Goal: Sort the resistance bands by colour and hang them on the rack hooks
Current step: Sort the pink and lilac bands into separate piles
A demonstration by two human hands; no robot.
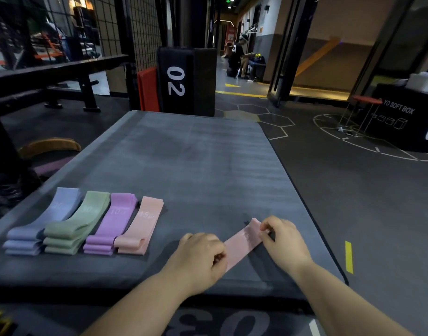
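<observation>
While four sorted piles sit in a row at the 9 o'clock side of the surface point(196, 154), namely the blue pile point(45, 221), green pile point(79, 221), purple pile point(113, 224) and peach pile point(141, 226), each with its long axis running from 7 to 1 o'clock, the loose piece is held further right. The left hand point(198, 255) has its fingers curled round the near end of the pink band point(244, 241). The right hand point(284, 238) pinches the far end between thumb and fingers. The band is flat between them, its long axis also about 7 to 1 o'clock, so it already lies parallel to the piles. Whether it touches the surface or is just above it I cannot tell. The peach pile lies at 9 o'clock from the left hand, which is the nearer hand, so a sideways carry toward 9 o'clock with no turn would likely bring the band alongside. Its pink looks paler than the peach, so it may need a pile of its own. No rack hooks are in view, and I judge that hanging has not begun.
</observation>
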